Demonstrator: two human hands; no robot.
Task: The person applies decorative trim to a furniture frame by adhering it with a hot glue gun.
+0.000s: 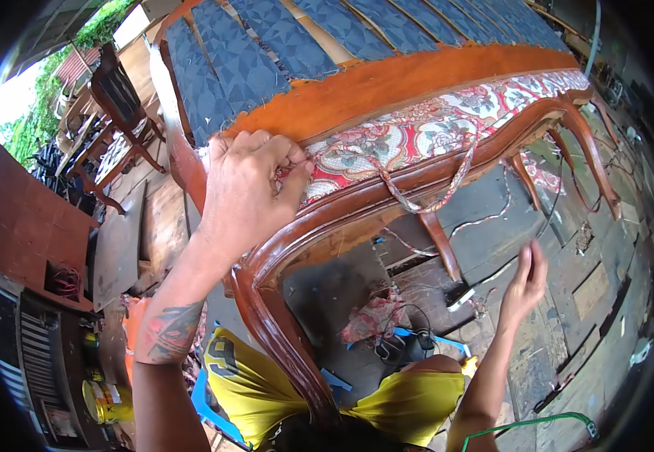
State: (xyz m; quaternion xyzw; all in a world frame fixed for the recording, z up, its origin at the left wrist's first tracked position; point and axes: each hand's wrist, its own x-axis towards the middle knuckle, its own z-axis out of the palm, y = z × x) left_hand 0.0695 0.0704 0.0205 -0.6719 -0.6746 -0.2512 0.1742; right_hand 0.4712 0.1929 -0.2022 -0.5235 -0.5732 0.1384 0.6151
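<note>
While the left hand (pixel 248 188) is closed in a pinch on the edge of the floral fabric (pixel 417 132), at the corner where this fabric meets the orange wood board (pixel 387 83), the right hand (pixel 526 282) hangs free lower down. Its fingers are apart, it holds nothing, and it is well apart from the sofa (pixel 281 331). The sofa lies turned over, w/ its legs (pixel 440 245) pointing away from the person. The fabric sits as a strip between the board and the curved rail (pixel 342 218). A loose piping cord (pixel 426 197) of the same pattern droops from it in a loop.

Main risk, as judged from here: only one hand grips. A hard pull can tear the fabric at its edge, or the pinch can slip b/c the grip is small, i.e. only fingertips. Old staples or tacks may sit along that edge (too small to see), and they can cut the fingers. The hanging cord can catch on a leg or on the wrist. The sofa prob. can rock under a pull, esp. as the right hand is not on it. On the floor (pixel 568 301) near the person's knees lie cables (pixel 406 343), and a foot can get caught there.
</note>
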